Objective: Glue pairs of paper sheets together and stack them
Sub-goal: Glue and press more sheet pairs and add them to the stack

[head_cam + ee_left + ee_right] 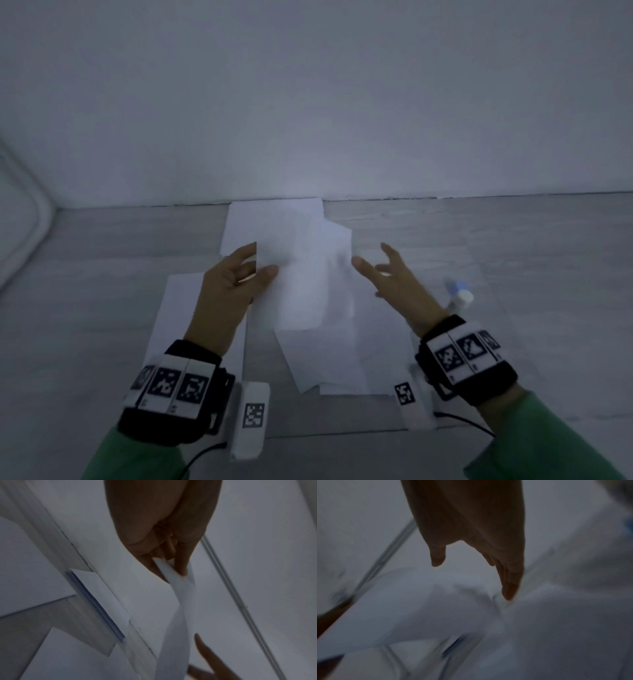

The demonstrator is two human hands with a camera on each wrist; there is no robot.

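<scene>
The left hand [228, 284] pinches a sheet [301, 274] by its left edge, thumb on top and fingers beneath, holding it lifted over the papers on the table [513, 240], probably so it can be carried to the far stack [270, 219]. The right hand [399, 277] hovers just beside the sheet's other edge, fingers spread and empty (likely ready to steady it). The glue [459, 294] lies to its right.

Green sleeves [144, 455], seemingly black marker-tagged wristbands [171, 390].
</scene>
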